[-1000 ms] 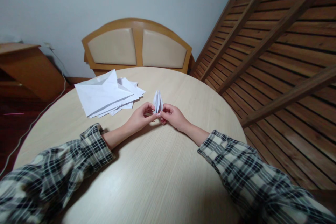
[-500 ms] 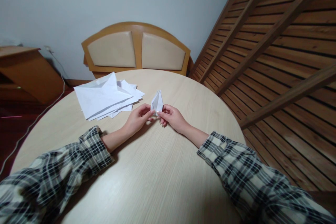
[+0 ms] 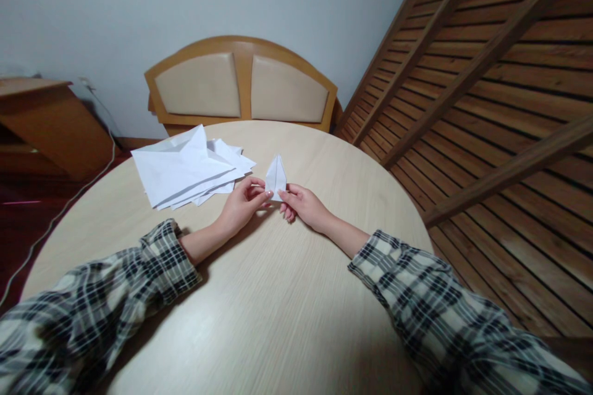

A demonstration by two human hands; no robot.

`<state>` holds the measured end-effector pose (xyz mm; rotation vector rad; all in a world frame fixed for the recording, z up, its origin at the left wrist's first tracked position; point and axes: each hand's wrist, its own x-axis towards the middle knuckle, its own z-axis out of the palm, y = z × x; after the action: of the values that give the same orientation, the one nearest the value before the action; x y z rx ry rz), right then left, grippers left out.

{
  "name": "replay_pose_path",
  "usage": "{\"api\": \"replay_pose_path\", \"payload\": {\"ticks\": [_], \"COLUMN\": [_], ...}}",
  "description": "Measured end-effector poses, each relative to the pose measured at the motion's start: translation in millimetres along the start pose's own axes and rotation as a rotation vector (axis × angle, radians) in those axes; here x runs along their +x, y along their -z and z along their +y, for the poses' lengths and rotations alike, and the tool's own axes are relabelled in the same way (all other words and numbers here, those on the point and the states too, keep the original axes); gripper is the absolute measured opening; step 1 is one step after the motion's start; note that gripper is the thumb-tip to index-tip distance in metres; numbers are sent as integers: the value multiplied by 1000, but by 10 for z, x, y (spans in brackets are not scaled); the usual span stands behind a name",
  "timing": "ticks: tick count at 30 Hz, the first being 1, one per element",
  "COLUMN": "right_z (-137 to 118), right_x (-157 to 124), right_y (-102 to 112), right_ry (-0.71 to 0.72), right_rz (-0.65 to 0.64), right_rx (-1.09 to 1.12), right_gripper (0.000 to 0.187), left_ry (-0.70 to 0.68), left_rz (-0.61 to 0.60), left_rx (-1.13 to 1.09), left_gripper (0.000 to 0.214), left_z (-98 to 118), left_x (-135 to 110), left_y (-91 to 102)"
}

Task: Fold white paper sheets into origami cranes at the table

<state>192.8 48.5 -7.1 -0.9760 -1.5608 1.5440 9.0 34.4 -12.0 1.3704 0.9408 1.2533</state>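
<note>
A small white folded paper (image 3: 277, 174) with a pointed top stands upright above the table, a crease running down its middle. My left hand (image 3: 244, 202) pinches its lower left corner between thumb and fingers. On the other side, my right hand (image 3: 303, 205) grips the lower right corner with the thumb in front. Both thumbs lie close together near the paper's bottom edge. The fingers behind the paper are partly hidden. Left of my left hand lies a stack of white paper sheets (image 3: 183, 176), some with folded corners.
The round light wood table (image 3: 259, 296) fills the middle. Behind it stands a headboard (image 3: 199, 83) with beige panels against the wall. A slatted wooden frame (image 3: 486, 92) leans at the right. At the left are a brown cabinet (image 3: 50, 123) and a white cable (image 3: 60, 216).
The folded paper now looks flatter and faces me more fully, its front less open than before. My left thumb has shifted slightly, and both hands still hold the lower corners.
</note>
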Motion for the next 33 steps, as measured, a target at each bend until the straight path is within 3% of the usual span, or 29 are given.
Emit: {"api": "replay_pose_path", "payload": {"ticks": [12,22,33], "right_z": [22,-20,-23], "right_x": [-5,-40,-65], "right_y": [-4,-33,-33], "right_ry": [28,36,93], "right_rz": [87,91,32], "right_rx": [10,-72,-127], "right_gripper": [23,17,19], "left_ry": [-45,-83,-37], "left_rz": [11,38,-43], "left_rx": [6,99,139], "left_gripper": [30,39,19], "left_z": [-53,-36,3], "left_x": [31,37,26], "left_y": [14,17,-1]}}
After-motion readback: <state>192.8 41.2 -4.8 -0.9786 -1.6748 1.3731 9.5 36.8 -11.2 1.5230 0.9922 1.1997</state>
